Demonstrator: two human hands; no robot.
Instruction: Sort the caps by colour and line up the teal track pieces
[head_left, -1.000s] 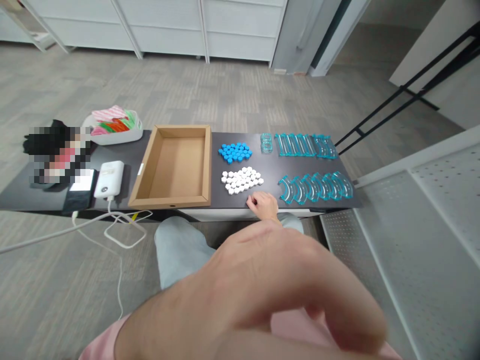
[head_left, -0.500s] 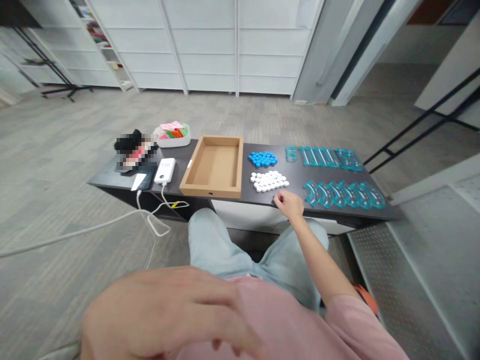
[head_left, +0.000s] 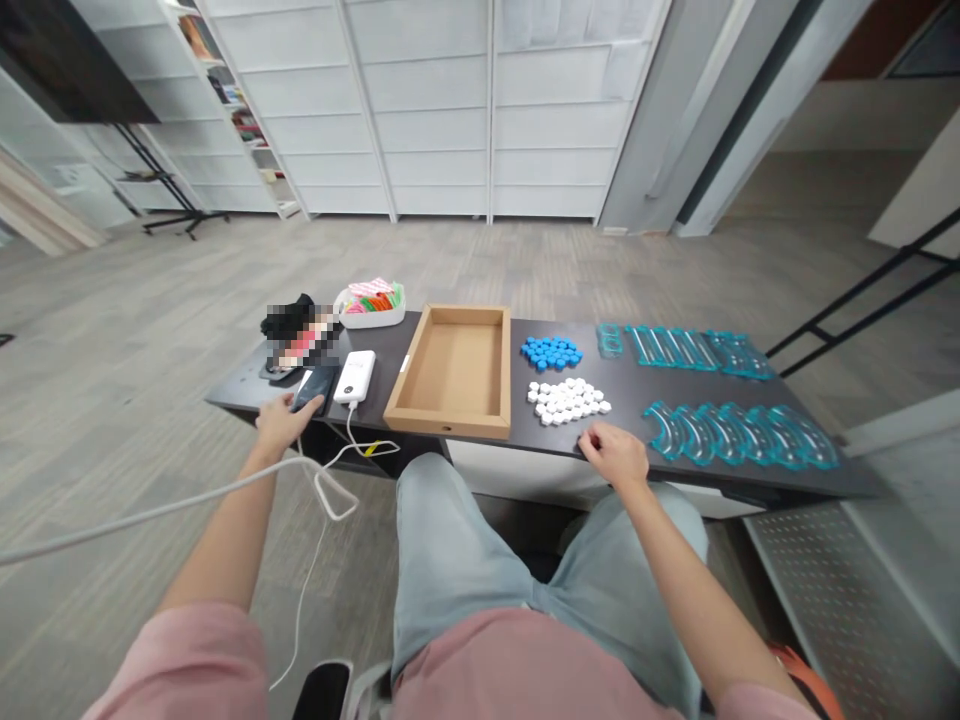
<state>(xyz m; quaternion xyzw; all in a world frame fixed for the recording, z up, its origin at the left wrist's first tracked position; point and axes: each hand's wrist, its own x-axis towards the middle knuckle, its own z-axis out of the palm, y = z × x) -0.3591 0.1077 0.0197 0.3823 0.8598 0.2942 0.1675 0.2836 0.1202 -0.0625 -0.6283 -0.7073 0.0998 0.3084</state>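
Note:
At the table's left front edge, my left hand (head_left: pixel 279 424) has its fingers and thumb closed on the edges of a dark phone (head_left: pixel 315 388), which lies at the table's edge with a white cable hanging below. My right hand (head_left: pixel 616 456) rests as a fist on the front edge, with nothing visible in it. Just beyond that fist is a pile of small white hexagonal pieces (head_left: pixel 568 401). Behind them lie similar blue pieces (head_left: pixel 552 352). Clear curved parts with teal edges (head_left: pixel 739 433) form a row to the right, and straight ones (head_left: pixel 673 347) lie farther back.
An open cardboard tray (head_left: pixel 450 424) stands mid-table. Left of it are a white power bank (head_left: pixel 355 377) and a white container (head_left: pixel 373 318) of colourful packets. A thick pale cable (head_left: pixel 187 506) crosses in front of my left forearm. Small teal-edged parts (head_left: pixel 610 341) lie behind.
My left hand has moved from close before the camera out to the phone and closed on it. My right fist stays at the table's edge. The view has tilted and shifted slightly.

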